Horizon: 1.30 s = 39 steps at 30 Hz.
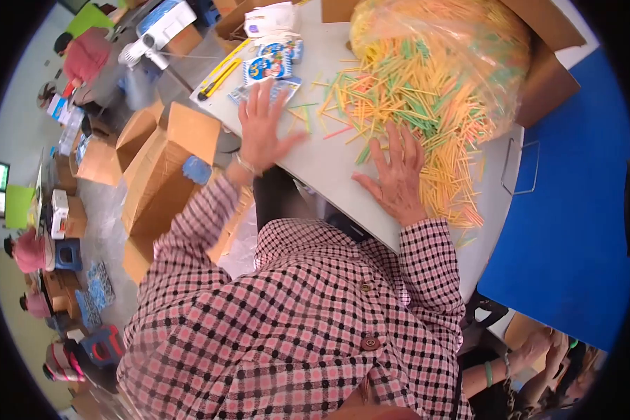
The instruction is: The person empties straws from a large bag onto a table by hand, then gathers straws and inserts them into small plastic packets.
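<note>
My left hand (262, 129) is open with spread fingers, its fingertips at the lower edge of small blue-and-white packets (267, 66) on the grey-white table (329, 168). My right hand (397, 171) is open too, fingers spread, at the near left edge of a heap of thin yellow, orange and green sticks (427, 112). Behind and over the heap lies a large clear plastic bag (469, 42) full of such sticks. Some loose sticks lie between my hands. A yellow cutter (220, 77) rests beside the packets.
An open cardboard box (161, 175) stands on the floor at the left. A blue table (560, 203) is at the right. At the lower right show a co-worker's hands (535, 346). Several people and boxes are farther left. A white fan (143, 50) stands beyond the table corner.
</note>
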Available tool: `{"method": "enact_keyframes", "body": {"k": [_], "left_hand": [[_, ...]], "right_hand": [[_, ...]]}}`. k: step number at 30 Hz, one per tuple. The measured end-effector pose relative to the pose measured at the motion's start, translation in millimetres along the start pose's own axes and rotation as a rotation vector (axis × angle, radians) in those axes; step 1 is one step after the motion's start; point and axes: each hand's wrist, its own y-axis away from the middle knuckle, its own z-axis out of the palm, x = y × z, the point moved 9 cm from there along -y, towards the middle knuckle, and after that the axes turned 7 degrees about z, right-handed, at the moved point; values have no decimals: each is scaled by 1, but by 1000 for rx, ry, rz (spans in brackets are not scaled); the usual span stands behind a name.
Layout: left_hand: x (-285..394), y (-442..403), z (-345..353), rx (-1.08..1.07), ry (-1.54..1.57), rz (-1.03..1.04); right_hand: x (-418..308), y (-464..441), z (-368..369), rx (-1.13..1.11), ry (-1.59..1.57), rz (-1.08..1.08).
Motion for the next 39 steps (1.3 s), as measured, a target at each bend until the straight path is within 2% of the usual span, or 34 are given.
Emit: {"method": "enact_keyframes", "body": {"k": [2,5,6,8,12,15,21,23,24,27,28,30,32,33,35,36,39], "left_hand": [[37,17,30,-311,106,-93],[53,5,54,-407,102,-61],[60,3,63,-450,91,-50],[68,-4,74,-447,131,-31],[74,-10,83,-403,230,21],[104,-19,72,-398,388,135],[134,-35,89,-430,348,175],[137,-44,100,-426,306,189],[138,-46,103,-431,314,198],[138,-53,97,-305,362,226],[135,-55,95,-309,363,230],[132,-53,85,-294,331,237],[144,-43,76,-324,350,256],[153,-45,65,-298,390,275],[168,-46,43,-239,466,317],[177,-44,36,-246,480,326],[234,-31,24,-399,507,540]], "right_hand": [[10,10,-11,40,11,-2],[29,42,-71,242,47,182],[35,62,-82,236,66,206],[80,110,-105,171,321,592],[114,162,-107,87,337,813],[117,155,-89,-16,307,823],[122,96,-44,-154,154,876],[113,71,-33,-91,99,712],[112,68,-31,-91,102,725],[96,49,-40,-28,144,580],[95,50,-50,-28,142,586],[92,69,-91,118,137,616],[108,106,-121,250,-27,661],[111,117,-133,242,-14,688],[127,151,-154,423,-481,904],[126,163,-156,426,-472,920],[120,194,-147,346,-220,957]]}}
